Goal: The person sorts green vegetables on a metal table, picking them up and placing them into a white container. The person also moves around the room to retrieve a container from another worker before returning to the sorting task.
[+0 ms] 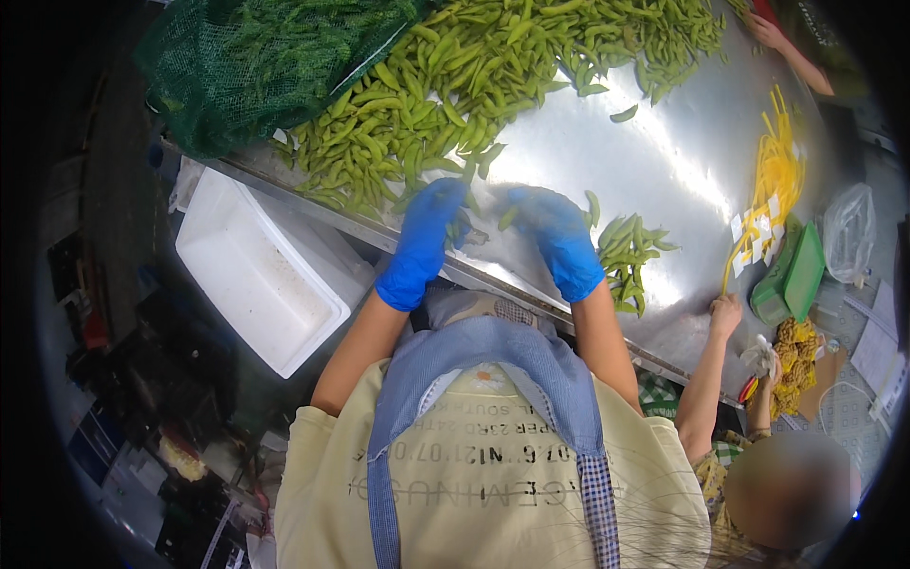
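Both hands wear blue gloves above a metal table (540, 153). My left hand (435, 227) is at the front edge of a large heap of green soybean pods (455, 78), with a few pods at its fingers. My right hand (551, 224) is a short way to the right; its fingers are blurred, and a pod shows at their tips. Whether it grips that pod is not clear. A smaller pile of pods (625, 245) lies just right of my right hand. A green mesh bag (263, 71) full of pods rests on the table at the upper left.
A white plastic bin (263, 277) stands below the table's edge at left. Yellow ties with white tags (775, 178), a green plastic container (803, 274) and yellow netting (795, 363) are at right. One co-worker's hand (725, 313) holds a yellow tie; another's (766, 32) is at upper right.
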Demonstrator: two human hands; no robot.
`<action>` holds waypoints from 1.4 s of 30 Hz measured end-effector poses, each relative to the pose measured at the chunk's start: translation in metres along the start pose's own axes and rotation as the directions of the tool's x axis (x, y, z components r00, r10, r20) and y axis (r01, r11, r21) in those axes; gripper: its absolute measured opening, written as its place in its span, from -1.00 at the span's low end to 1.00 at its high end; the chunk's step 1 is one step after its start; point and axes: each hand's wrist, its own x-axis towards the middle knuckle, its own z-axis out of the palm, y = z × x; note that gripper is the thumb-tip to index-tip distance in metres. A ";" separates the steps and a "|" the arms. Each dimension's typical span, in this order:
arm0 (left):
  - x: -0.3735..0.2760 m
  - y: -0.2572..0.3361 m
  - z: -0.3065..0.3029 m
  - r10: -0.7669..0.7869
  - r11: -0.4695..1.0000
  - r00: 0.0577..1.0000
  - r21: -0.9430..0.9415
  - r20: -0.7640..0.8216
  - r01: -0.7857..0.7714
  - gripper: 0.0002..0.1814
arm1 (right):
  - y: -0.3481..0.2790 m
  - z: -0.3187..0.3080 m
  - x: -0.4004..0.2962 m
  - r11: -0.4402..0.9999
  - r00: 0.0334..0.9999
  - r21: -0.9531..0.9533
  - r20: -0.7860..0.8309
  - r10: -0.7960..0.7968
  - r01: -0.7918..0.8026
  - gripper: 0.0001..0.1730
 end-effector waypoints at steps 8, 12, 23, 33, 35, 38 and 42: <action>-0.003 0.003 -0.009 -0.119 0.993 0.991 0.034 0.057 0.117 -0.78 | 0.004 -0.011 -0.005 1.000 0.997 -0.008 -0.071 0.008 -0.008 -0.75; -0.020 0.017 -0.021 -0.069 0.992 0.995 0.109 0.070 0.061 -0.76 | -0.016 -0.030 -0.014 0.892 0.968 -0.417 -0.240 0.078 -0.175 -0.65; -0.077 0.024 -0.261 0.194 0.977 0.716 0.195 -0.671 -0.082 -0.68 | -0.031 0.010 0.041 0.021 0.790 -0.930 0.299 -0.535 0.366 -0.61; -0.058 0.018 -0.261 0.499 0.829 0.495 0.558 -0.711 -0.035 -0.34 | -0.001 0.037 0.079 -0.250 0.802 -0.893 0.446 -0.398 0.373 -0.54; -0.062 0.030 -0.225 0.572 0.802 0.472 0.578 -0.670 -0.152 -0.43 | 0.004 0.019 0.061 -0.210 0.817 -0.889 0.456 -0.353 0.406 -0.59; -0.056 0.034 -0.199 0.708 0.675 0.433 0.715 -0.558 -0.181 -0.60 | 0.005 -0.001 0.032 0.070 0.820 -0.911 0.329 -0.468 0.406 -0.73; -0.041 0.042 -0.147 0.830 0.498 0.451 0.798 -0.327 -0.339 -0.67 | 0.001 -0.006 0.009 0.705 0.924 -0.675 -0.090 -0.373 0.219 -0.77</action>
